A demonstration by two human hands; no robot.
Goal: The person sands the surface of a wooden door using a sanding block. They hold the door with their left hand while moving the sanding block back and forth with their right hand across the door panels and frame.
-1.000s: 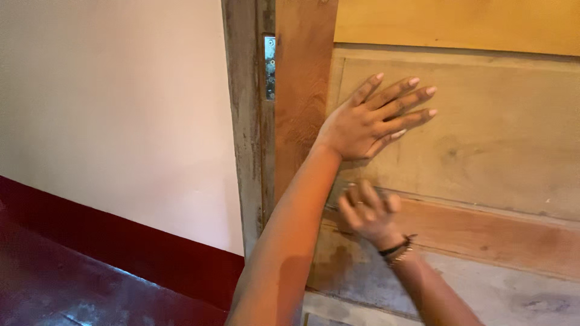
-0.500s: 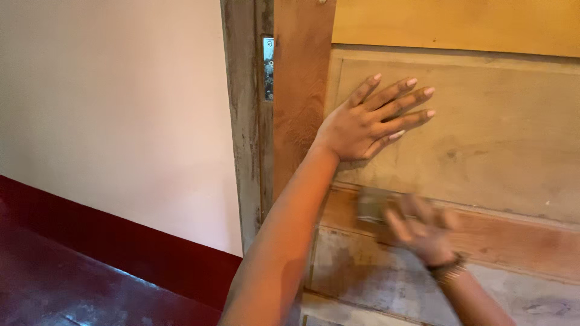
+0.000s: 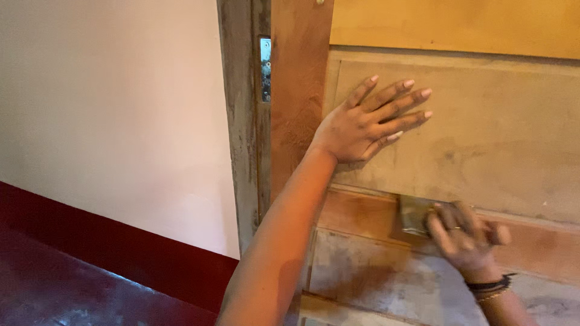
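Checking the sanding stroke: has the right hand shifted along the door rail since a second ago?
Yes. The right hand, pressing a sanding pad, has slid rightward along the door's rail, away from the door edge; the left hand stays put.

Sanding pad (image 3: pixel 414 215): small, flat, grey-brown rectangle, pressed flat under my fingers against the door's reddish cross rail, half covered. Wooden door (image 3: pixel 495 139): upright, panelled, pale dusty recessed panel above, scuffed greyish panel below, yellow panel at top.
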